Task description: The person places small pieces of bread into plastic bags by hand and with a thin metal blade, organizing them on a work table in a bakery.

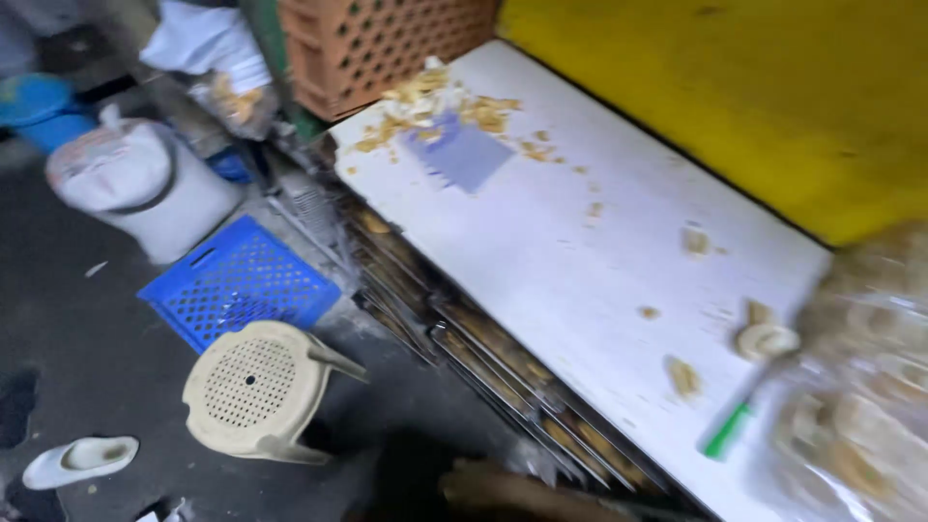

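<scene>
View down onto a long white table [580,251] set against a yellow panel [754,87]. We see neither of the hands, so we cannot tell whether they are apart, together or closed on anything; a blurred brown shape [512,493] at the near edge may be an arm. The things nearest the viewer lie at the near right: a clear bag [860,387] of pale baked rings, a single ring-shaped pastry [766,340] just beside it on the table, and a green-handled tool [727,441] whose working end is lost in blur. We judge that loose pieces here are fragile and are best lifted lightly, with the bag supported from beneath. At the far end a bluish scraper [462,153] lies among crumbs [425,97], before an orange crate [377,43]. Stacked trays [503,358] show under the table edge, their contents indistinct. On the floor to the left are a blue crate [237,285] and a tipped beige stool [253,387]. The bag is cut off by the right edge.
</scene>
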